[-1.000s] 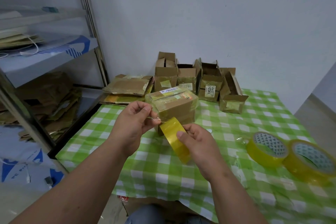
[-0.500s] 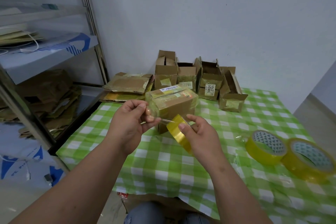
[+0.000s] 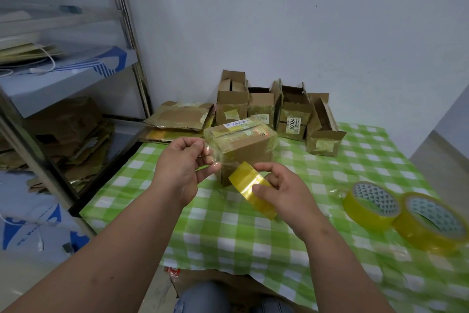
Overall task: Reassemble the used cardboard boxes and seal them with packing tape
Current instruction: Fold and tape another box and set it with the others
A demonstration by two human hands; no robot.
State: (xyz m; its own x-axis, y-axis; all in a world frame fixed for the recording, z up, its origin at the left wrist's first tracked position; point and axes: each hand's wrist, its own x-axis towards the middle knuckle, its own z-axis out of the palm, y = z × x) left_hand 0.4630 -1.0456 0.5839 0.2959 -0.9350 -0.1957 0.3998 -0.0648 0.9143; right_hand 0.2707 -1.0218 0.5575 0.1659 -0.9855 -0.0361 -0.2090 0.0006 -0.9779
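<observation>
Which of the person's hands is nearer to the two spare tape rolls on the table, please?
Right. The right hand is just beside the spare tape rolls; the left hand sits farther away.

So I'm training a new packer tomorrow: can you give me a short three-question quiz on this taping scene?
1. True or false: the right hand holds the tape roll.
2. What does the left hand pinch? A) a box flap B) the pulled-out tape end C) a label
3. How many spare rolls lie on the tablecloth to the right?

Key:
1. True.
2. B; the clear strip runs from the roll to the left fingers, in front of the closed box.
3. Two: the nearer spare and the farther spare, side by side.
</observation>
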